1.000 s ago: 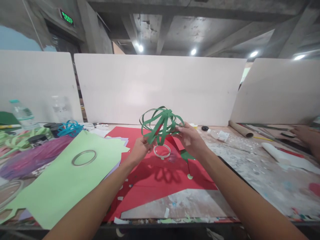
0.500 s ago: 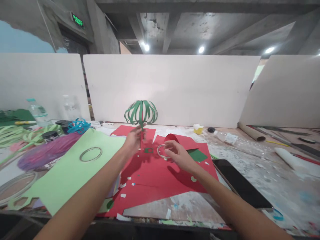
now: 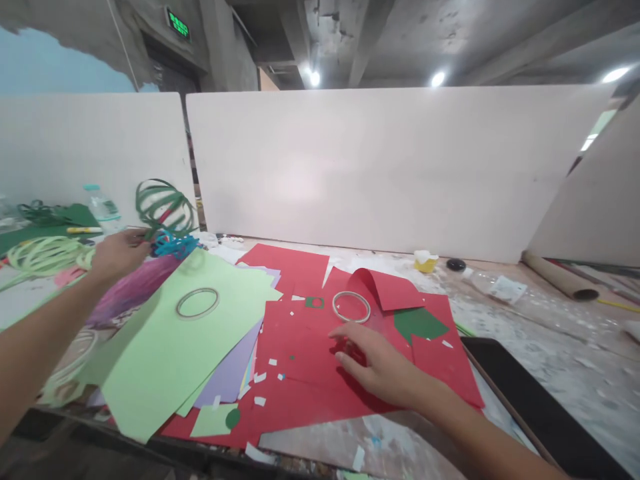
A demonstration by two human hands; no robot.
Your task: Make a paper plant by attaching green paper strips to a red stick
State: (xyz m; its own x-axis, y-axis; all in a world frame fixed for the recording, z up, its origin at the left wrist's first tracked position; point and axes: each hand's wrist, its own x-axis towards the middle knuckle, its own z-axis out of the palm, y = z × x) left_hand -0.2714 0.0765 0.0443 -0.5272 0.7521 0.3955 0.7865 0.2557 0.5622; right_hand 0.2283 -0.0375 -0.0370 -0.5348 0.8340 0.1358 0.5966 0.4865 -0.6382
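Some snag risk, frame left: left fingers [image 3: 137,239] clamped green strip ball [image 3: 169,203] near blue strips [image 3: 175,246]; right fingers [image 3: 356,332] hung apart.

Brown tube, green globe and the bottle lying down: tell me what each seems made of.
Brown tube: probably cardboard, matte, with a hollow open end.
Green globe, in the left hand: likely paper or thin card, dull-surfaced; flat strips bow outward.
Bottle: apparently clear, shiny plastic, see-through around its pale label.
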